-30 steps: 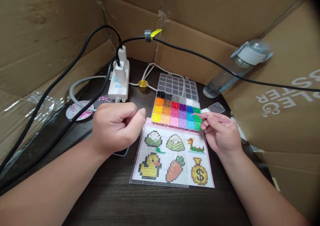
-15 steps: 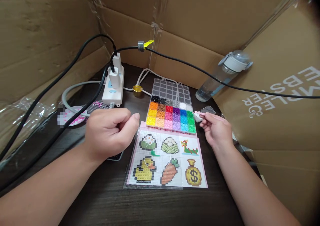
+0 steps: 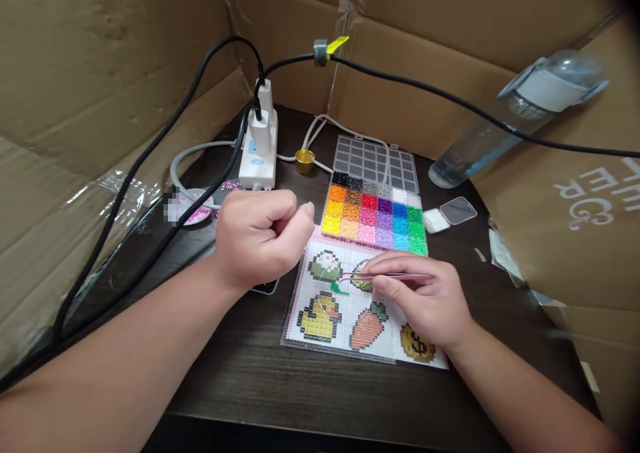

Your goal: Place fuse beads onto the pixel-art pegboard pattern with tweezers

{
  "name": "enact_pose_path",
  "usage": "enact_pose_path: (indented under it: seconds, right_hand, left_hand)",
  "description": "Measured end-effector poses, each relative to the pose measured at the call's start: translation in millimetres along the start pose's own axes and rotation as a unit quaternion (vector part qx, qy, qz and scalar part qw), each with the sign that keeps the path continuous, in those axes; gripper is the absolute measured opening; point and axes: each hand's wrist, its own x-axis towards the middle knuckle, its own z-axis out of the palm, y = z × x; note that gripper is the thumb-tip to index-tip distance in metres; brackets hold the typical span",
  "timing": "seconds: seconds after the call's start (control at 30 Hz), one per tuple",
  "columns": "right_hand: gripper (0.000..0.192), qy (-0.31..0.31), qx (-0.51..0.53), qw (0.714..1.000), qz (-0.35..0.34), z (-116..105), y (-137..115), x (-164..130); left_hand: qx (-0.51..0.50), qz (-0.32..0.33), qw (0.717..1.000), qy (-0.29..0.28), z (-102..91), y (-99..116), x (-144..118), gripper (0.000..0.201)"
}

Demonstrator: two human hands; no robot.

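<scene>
Setting: dark wooden table walled in by cardboard panels at the left, back and right.
Far left: crinkled clear plastic lies against the cardboard; black cables run from there up to a white power strip at the back.
Left hand: clenched into a loose fist, thumb tip forward, forearm coming in from the lower left. It hovers over the table just left of the pattern sheet; whether anything sits inside the fist cannot be told.
Under the fist: a dark flat object peeks out, mostly hidden.
Centre back: small gold cap beside the power strip, then a bead box of coloured compartments with its clear lid folded back.
Pattern sheet: lies flat in front of the bead box, touching its near edge, printed with a duck, a carrot, a money bag and other figures.
Right hand: palm down over the sheet's right half, fingers pinched on thin tweezers that point left, tip over the upper middle figures.
Right of the box: a small open white case.
Far right: a clear bottle leans against the cardboard.
Open room: bare table in front of the sheet up to the near edge; the sides are tight.
</scene>
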Motion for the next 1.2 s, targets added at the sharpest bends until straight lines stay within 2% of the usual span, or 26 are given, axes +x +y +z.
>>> enact_pose_path:
  seconds: [0.1, 0.47, 0.77, 0.83, 0.9, 1.0, 1.1, 1.2]
  right_hand:
    - [0.007, -0.021, 0.003, 1.000, 0.005, 4.4, 2.9, 0.7]
    - [0.007, -0.033, -0.001, 0.999, -0.010, 3.0, 5.7, 1.5]
    - [0.006, -0.015, 0.049, 0.998, 0.038, -2.0, 12.2, -1.2]
    - [0.007, 0.023, 0.088, 0.994, 0.055, -8.4, 16.1, 1.5]
    - [0.009, 0.090, 0.144, 0.984, 0.063, -19.0, 20.9, 8.1]
    - [0.009, 0.209, 0.218, 0.952, 0.055, -40.8, 28.4, 24.0]
    - [0.010, 0.323, 0.239, 0.914, 0.058, -59.9, 35.2, 39.1]
    - [0.012, 0.382, 0.235, 0.887, 0.112, -67.3, 40.6, 46.5]
  left_hand:
    - [-0.007, 0.005, 1.000, 0.003, 1.3, -0.8, -0.5, 0.045]
    - [-0.019, 0.036, 0.999, 0.015, 3.0, -4.3, -0.4, 0.045]
    - [-0.011, 0.026, 0.999, 0.014, 2.0, -3.0, -0.6, 0.046]
    - [-0.008, 0.030, 0.999, 0.013, 1.2, -3.3, -0.2, 0.046]
    - [-0.002, 0.033, 0.999, 0.010, 0.3, -3.6, 0.5, 0.045]
    - [0.006, 0.043, 0.999, 0.006, -0.7, -4.0, 1.3, 0.045]
    - [0.014, 0.049, 0.999, 0.003, -1.2, -4.0, 1.7, 0.046]
    - [0.025, 0.049, 0.998, 0.006, -2.1, -3.7, 1.9, 0.045]
